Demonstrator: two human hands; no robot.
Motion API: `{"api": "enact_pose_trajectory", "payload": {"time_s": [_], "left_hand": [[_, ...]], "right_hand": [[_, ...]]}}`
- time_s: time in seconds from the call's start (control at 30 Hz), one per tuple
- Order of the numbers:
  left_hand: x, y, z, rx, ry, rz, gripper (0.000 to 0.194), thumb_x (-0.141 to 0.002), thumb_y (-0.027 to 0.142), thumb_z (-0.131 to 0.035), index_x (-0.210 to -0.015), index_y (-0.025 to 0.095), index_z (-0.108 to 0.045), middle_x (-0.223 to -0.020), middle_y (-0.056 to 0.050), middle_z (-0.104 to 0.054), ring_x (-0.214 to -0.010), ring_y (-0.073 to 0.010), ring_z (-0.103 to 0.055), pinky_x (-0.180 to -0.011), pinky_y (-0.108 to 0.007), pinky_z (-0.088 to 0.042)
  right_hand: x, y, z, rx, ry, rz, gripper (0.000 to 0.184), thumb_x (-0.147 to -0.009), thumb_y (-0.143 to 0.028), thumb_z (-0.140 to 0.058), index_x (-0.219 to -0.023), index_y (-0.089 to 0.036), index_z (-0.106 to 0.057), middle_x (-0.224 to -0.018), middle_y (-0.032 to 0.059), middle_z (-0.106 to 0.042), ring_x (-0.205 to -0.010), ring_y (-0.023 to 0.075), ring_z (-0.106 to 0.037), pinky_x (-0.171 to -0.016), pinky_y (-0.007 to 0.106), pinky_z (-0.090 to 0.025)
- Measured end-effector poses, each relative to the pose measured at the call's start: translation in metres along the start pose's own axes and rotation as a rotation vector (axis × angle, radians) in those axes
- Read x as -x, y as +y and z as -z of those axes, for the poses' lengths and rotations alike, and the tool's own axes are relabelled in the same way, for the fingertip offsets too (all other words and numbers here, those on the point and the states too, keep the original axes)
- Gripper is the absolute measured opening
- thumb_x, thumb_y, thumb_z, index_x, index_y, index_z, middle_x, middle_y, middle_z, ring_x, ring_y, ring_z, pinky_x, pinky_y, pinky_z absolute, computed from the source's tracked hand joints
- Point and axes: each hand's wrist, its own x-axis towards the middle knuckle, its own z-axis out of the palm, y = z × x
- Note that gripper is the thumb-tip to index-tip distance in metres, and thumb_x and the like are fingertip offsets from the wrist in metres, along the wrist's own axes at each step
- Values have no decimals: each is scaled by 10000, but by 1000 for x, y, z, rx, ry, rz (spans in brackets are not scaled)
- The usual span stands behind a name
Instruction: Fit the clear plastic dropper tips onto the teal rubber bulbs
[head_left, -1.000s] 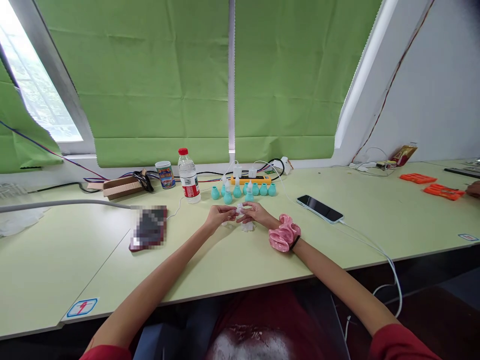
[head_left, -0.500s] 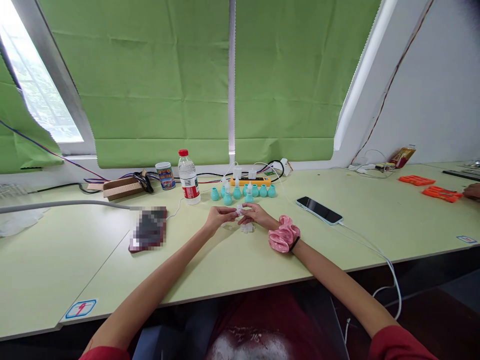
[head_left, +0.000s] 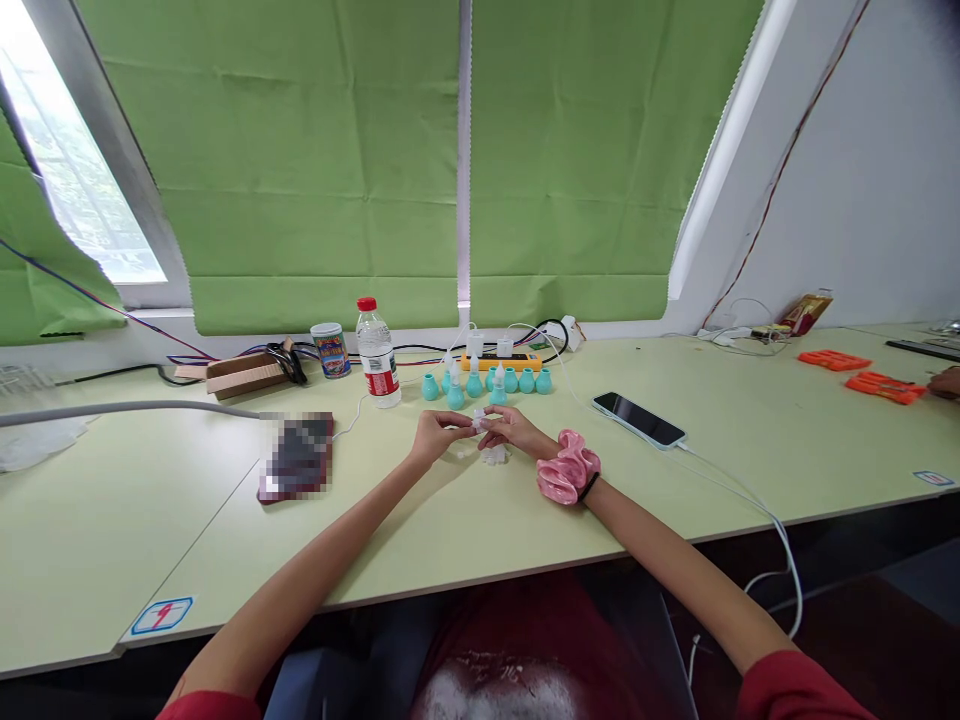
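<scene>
My left hand [head_left: 436,435] and my right hand [head_left: 511,428] meet over the pale green table [head_left: 465,510], both pinching one small clear plastic piece [head_left: 478,421] between their fingertips. A pink scrunchie [head_left: 568,467] sits on my right wrist. More small clear pieces [head_left: 493,456] lie on the table just below my fingers. Behind my hands stands a row of several small teal bottles [head_left: 487,383], some with white tips.
A water bottle [head_left: 376,353] and a printed can [head_left: 331,349] stand at the back left beside a cardboard box [head_left: 245,374]. A phone [head_left: 639,418] on a white cable lies to the right. Orange trays [head_left: 879,382] and another person's hand [head_left: 945,380] are far right.
My hands have stayed together on the small clear piece, with only slight finger movement. Nothing else on the table has moved.
</scene>
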Motion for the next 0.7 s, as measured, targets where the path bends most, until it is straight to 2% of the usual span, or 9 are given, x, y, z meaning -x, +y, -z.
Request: {"api": "enact_pose_trajectory", "payload": {"time_s": [0.27, 0.7], "left_hand": [[0, -4, -1, -93, -10, -55, 202, -574, 286, -676, -714, 142, -699, -690, -55, -690, -688, -227, -631, -665, -306, -491], [7, -1, -9, -131, 38, -122, 241, -671, 276, -604, -857, 139, -672, -806, -74, -686, -754, -234, -638, -673, -327, -511]], "right_hand": [[2, -3, -1, 10, 4, 5, 289, -700, -329, -609, -889, -162, -468, -777, 44, -656, -576, 138, -639, -512, 211, -512], [-1, 1, 1, -2, 12, 11, 319, -686, -389, -608, -835, -184, -415, -761, 26, -642, -606, 148, -646, -499, 200, -502]]}}
